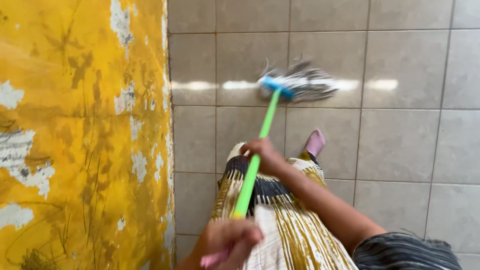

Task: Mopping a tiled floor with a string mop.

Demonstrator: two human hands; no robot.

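Observation:
A mop with a bright green handle slants from my hands down to the tiled floor. Its grey stringy head with a blue collar is blurred and rests on the tiles ahead of me. My right hand grips the handle at mid length. My left hand is closed around the pink top end of the handle, close to my body. I wear a long dress with yellow, white and dark stripes. One foot in a pink slipper shows beyond the dress hem.
A yellow wall with peeling paint and white patches fills the left side and meets the floor just left of the mop. Grey square floor tiles stretch ahead and to the right, with wet streaks shining near the mop head.

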